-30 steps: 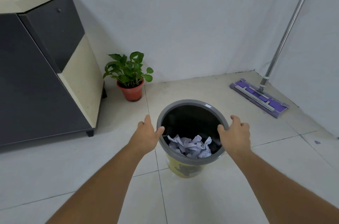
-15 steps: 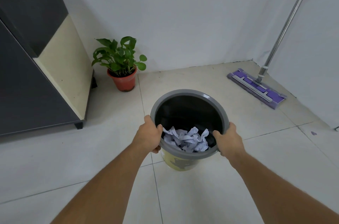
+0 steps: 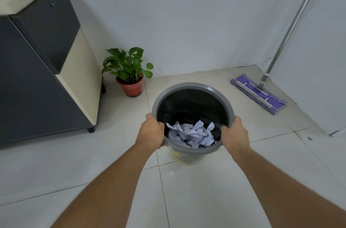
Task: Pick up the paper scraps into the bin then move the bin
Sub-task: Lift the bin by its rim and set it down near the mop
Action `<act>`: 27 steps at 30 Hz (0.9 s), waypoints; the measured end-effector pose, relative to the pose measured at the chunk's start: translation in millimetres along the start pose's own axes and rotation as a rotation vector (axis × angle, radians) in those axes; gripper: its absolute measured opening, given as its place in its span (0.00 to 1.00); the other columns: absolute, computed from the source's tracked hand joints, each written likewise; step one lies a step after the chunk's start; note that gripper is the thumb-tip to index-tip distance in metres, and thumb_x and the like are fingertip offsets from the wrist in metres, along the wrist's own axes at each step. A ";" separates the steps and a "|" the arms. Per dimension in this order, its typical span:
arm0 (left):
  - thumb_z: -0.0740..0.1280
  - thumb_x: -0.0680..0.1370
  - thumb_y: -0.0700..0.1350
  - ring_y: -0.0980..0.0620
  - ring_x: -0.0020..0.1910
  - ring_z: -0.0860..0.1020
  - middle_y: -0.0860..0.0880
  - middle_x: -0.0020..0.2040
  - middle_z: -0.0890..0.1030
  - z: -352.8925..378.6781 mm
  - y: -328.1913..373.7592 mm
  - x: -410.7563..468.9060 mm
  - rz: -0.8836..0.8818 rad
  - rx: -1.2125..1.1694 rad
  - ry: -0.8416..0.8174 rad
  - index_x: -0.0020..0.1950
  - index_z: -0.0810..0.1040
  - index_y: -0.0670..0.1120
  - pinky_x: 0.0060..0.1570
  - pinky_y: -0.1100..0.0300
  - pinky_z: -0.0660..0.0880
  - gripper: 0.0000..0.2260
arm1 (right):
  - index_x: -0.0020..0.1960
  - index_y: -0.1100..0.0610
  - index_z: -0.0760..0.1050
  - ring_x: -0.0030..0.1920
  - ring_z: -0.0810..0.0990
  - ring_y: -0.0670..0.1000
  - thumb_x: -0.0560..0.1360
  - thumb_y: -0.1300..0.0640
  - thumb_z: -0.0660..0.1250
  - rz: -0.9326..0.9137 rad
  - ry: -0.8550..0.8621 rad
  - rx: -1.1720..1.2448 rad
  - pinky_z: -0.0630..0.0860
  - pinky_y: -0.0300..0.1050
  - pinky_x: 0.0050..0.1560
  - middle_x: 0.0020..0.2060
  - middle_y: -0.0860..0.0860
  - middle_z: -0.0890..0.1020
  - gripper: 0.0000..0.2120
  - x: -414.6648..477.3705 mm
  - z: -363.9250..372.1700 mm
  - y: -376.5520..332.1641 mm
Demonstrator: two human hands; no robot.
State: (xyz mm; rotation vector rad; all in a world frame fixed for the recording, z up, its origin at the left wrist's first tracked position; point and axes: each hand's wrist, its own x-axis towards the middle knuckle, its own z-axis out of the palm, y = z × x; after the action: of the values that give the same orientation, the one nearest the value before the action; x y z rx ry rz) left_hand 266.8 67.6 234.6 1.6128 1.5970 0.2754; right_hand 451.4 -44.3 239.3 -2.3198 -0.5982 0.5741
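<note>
"Where's the round grey-rimmed plastic bin (image 3: 192,87)?"

"Mid-floor between my hands. My left hand (image 3: 152,131) and right hand (image 3: 235,133) are each clamped on its near rim, crumpled white paper scraps (image 3: 191,133) inside. I'd lift level, clear of the potted green plant (image 3: 129,72) and purple flat mop (image 3: 259,93)."

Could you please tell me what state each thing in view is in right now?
bin: upright, open-topped, gripped at the rim by both hands
paper scraps: crumpled, inside the bin
left hand: closed on the rim
right hand: closed on the rim
potted plant: upright on the floor
mop: head flat, handle leaning
</note>
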 end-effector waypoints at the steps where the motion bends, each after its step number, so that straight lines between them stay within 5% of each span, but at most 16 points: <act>1: 0.57 0.82 0.43 0.42 0.41 0.82 0.40 0.51 0.78 -15.0 14.2 -9.4 0.002 -0.003 0.002 0.62 0.65 0.45 0.23 0.60 0.74 0.10 | 0.64 0.58 0.65 0.47 0.78 0.60 0.79 0.59 0.57 -0.003 0.004 -0.003 0.80 0.58 0.51 0.49 0.57 0.77 0.14 -5.3 -15.2 -15.6; 11: 0.57 0.80 0.40 0.43 0.28 0.77 0.37 0.40 0.76 -237.5 256.7 -134.4 0.170 -0.097 0.056 0.64 0.66 0.36 0.24 0.54 0.75 0.14 | 0.66 0.58 0.64 0.48 0.77 0.58 0.78 0.60 0.59 -0.031 0.070 0.025 0.78 0.52 0.49 0.52 0.57 0.77 0.16 -72.5 -249.5 -259.1; 16: 0.55 0.82 0.41 0.50 0.29 0.74 0.45 0.38 0.72 -357.7 382.6 -194.5 0.207 -0.067 0.085 0.55 0.65 0.42 0.15 0.68 0.67 0.04 | 0.65 0.61 0.64 0.46 0.78 0.59 0.78 0.60 0.59 -0.100 0.087 0.051 0.78 0.55 0.50 0.48 0.59 0.76 0.16 -108.8 -370.8 -392.1; 22: 0.57 0.82 0.42 0.47 0.29 0.79 0.40 0.43 0.80 -481.8 501.0 -249.5 0.251 -0.070 0.133 0.58 0.66 0.43 0.24 0.59 0.77 0.06 | 0.65 0.61 0.65 0.40 0.74 0.52 0.79 0.61 0.59 -0.196 0.123 0.063 0.71 0.42 0.34 0.47 0.56 0.74 0.15 -143.7 -488.2 -529.8; 25: 0.57 0.81 0.42 0.45 0.32 0.80 0.38 0.44 0.81 -533.5 548.0 -275.9 0.270 -0.140 0.152 0.59 0.68 0.42 0.31 0.55 0.80 0.07 | 0.63 0.60 0.66 0.45 0.79 0.56 0.77 0.60 0.61 -0.227 0.151 0.088 0.81 0.50 0.44 0.49 0.58 0.77 0.15 -161.3 -536.5 -584.9; 27: 0.57 0.81 0.41 0.44 0.33 0.79 0.36 0.46 0.82 -563.6 573.9 -294.7 0.285 -0.158 0.157 0.59 0.69 0.41 0.31 0.56 0.79 0.08 | 0.62 0.61 0.68 0.44 0.79 0.58 0.76 0.62 0.60 -0.251 0.156 0.105 0.80 0.49 0.42 0.49 0.60 0.77 0.15 -173.0 -566.1 -615.3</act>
State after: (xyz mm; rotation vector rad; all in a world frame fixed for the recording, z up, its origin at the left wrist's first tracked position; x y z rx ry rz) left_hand 257.0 109.1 1090.2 1.7263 1.4166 0.6765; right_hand 460.1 -2.8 1092.0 -2.1260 -0.7521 0.2969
